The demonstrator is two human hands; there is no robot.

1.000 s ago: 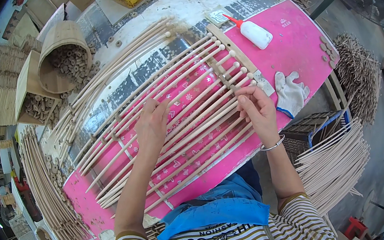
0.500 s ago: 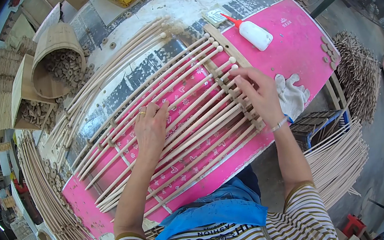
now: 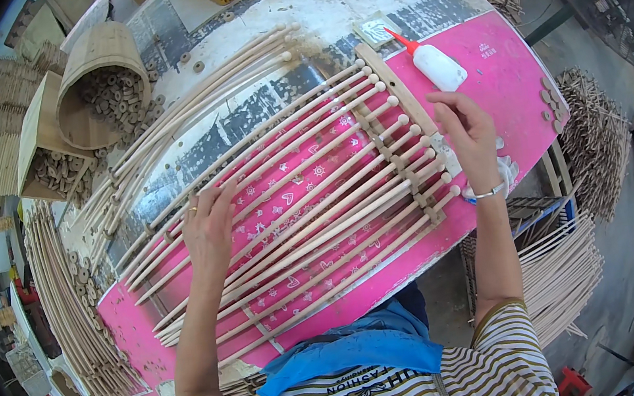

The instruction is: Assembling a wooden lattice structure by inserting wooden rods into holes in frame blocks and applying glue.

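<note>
A row of long wooden rods with round end caps lies across a pink patterned sheet on the worktable. My left hand rests flat on the rods, fingers spread, a ring on one finger. My right hand hovers at the capped rod ends, fingers loosely apart, next to a thin wooden crossbar. It holds nothing that I can see. A white glue bottle with a red nozzle lies just beyond the right hand.
A woven basket and a box of small wooden discs stand at the far left. More loose rods lie behind the set. Bundles of sticks sit at the right, and more along the left edge. A white glove lies under my right wrist.
My right hand moved from the middle of the rods out to their capped ends near the glue bottle. My left hand stayed pressed on the rods.
</note>
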